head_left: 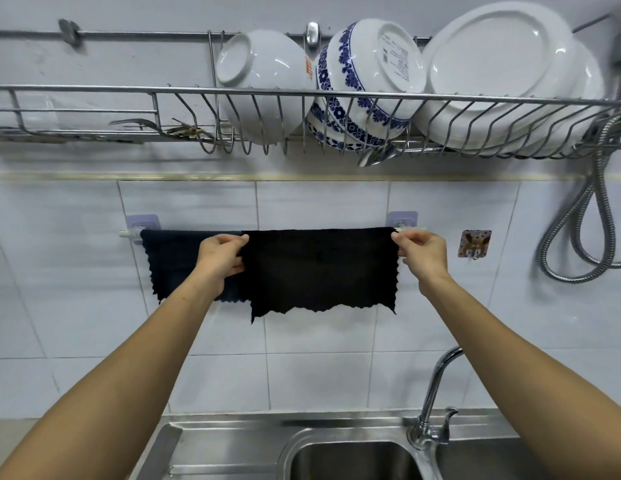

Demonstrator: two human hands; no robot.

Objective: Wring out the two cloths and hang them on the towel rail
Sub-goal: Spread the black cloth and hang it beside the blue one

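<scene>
A black cloth (319, 268) hangs spread over the white towel rail (127, 233) on the tiled wall. My left hand (220, 261) pinches its upper left edge and my right hand (421, 252) pinches its upper right corner. A second dark cloth (170, 261) hangs on the rail to the left. The black cloth and my left hand partly cover it. Most of the rail is hidden under the two cloths.
A wire dish rack (302, 98) with white and blue-patterned bowls and plates hangs above. Below are a steel sink (354, 459) and a tap (437, 393). A coiled metal hose (579, 237) hangs at the right, beside a small wall hook (476, 243).
</scene>
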